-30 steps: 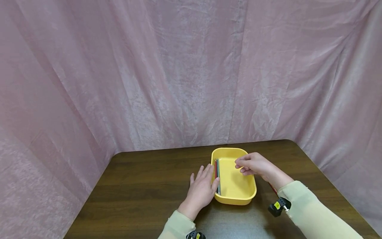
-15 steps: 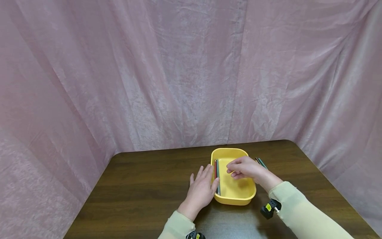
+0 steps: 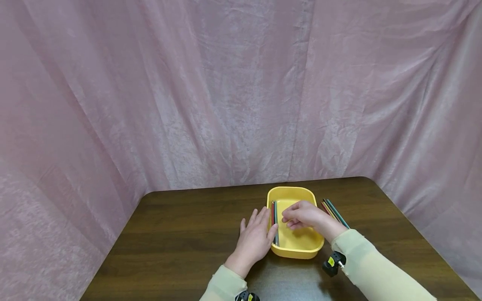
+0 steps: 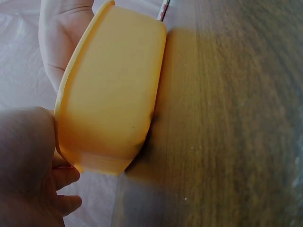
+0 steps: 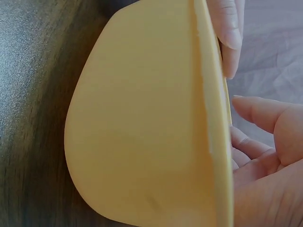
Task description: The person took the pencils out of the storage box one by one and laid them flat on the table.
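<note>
In the head view, a yellow tray stands on the dark wooden table. Along its left inner wall lie a few slim coloured pencils, red and teal among them. My left hand rests against the left wall with fingers straight, the thumb lying over the rim. Over the tray's inside hovers my right hand, its fingers loosely bent and its fingertips close to the pencils. In the right wrist view the thumb and fingers stand apart, with nothing seen between them; the tray wall hides part of them.
More pencils, red, yellow and teal, lie on the table to the right of the tray, partly beneath my right forearm. A pink curtain hangs behind the table's far edge.
My right hand has moved left and slightly nearer across the tray toward the pencils inside, uncovering the pencils on the table at right. The left hand and tray stay put.
</note>
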Action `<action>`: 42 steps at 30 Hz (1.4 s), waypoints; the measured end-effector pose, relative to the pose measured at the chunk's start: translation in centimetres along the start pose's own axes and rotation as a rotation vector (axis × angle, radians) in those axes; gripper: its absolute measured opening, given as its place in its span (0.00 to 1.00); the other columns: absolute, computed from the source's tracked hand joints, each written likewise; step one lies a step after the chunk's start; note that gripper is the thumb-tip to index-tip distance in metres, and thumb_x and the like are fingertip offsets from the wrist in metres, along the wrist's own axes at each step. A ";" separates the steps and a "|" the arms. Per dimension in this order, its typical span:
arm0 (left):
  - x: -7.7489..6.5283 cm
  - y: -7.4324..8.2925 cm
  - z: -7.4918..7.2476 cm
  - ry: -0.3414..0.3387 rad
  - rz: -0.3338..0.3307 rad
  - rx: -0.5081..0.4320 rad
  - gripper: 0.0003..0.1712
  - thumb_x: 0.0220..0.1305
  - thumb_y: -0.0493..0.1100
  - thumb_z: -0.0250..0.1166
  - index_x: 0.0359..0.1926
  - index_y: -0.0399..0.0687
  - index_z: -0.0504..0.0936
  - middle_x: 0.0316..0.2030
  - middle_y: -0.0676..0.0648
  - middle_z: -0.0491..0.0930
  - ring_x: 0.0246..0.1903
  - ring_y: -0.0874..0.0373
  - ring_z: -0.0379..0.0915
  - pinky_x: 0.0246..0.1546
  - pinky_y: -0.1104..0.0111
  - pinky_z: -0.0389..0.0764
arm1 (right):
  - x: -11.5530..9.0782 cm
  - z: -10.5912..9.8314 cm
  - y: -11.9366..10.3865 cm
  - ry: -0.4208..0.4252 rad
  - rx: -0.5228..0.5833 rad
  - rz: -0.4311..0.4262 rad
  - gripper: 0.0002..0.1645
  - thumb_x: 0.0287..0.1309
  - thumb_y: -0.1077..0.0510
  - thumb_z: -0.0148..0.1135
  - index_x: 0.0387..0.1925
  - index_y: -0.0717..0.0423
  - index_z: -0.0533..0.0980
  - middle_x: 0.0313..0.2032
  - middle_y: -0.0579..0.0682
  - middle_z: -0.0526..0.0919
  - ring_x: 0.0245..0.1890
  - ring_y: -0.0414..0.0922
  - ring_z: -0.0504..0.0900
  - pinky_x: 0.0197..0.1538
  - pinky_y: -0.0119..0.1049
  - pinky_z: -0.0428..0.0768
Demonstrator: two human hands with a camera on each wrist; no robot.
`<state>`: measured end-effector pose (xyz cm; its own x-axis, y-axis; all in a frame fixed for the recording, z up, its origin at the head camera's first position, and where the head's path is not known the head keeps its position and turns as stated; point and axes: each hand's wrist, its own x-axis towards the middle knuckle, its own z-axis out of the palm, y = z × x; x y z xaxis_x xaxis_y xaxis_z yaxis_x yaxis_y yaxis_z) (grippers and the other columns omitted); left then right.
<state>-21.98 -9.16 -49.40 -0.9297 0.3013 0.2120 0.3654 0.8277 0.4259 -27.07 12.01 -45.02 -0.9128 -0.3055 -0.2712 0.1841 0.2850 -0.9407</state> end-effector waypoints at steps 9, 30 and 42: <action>0.2 0.0 -0.1 -0.007 -0.009 0.003 0.35 0.89 0.56 0.54 0.84 0.42 0.67 0.83 0.42 0.65 0.83 0.39 0.55 0.75 0.27 0.56 | 0.3 0.6 0.3 -0.021 -0.033 0.040 0.16 0.79 0.62 0.62 0.50 0.77 0.81 0.37 0.58 0.91 0.28 0.41 0.85 0.39 0.36 0.90; 0.0 -0.1 -0.1 -0.007 0.000 0.007 0.35 0.89 0.56 0.53 0.85 0.42 0.66 0.83 0.41 0.65 0.83 0.37 0.56 0.75 0.27 0.57 | 1.0 1.1 1.1 -0.028 0.002 0.091 0.17 0.80 0.61 0.59 0.46 0.76 0.82 0.37 0.61 0.92 0.28 0.42 0.89 0.39 0.38 0.91; 0.0 -0.2 0.0 -0.001 0.005 -0.001 0.35 0.89 0.56 0.54 0.84 0.42 0.67 0.83 0.41 0.65 0.83 0.37 0.56 0.75 0.27 0.57 | 1.3 1.4 1.1 -0.037 0.049 0.081 0.15 0.79 0.63 0.57 0.44 0.74 0.85 0.39 0.64 0.92 0.30 0.43 0.91 0.42 0.39 0.91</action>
<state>-22.08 -9.29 -49.47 -0.9279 0.3059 0.2132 0.3701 0.8258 0.4255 -27.51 10.66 -46.68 -0.8802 -0.3169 -0.3533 0.2754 0.2654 -0.9240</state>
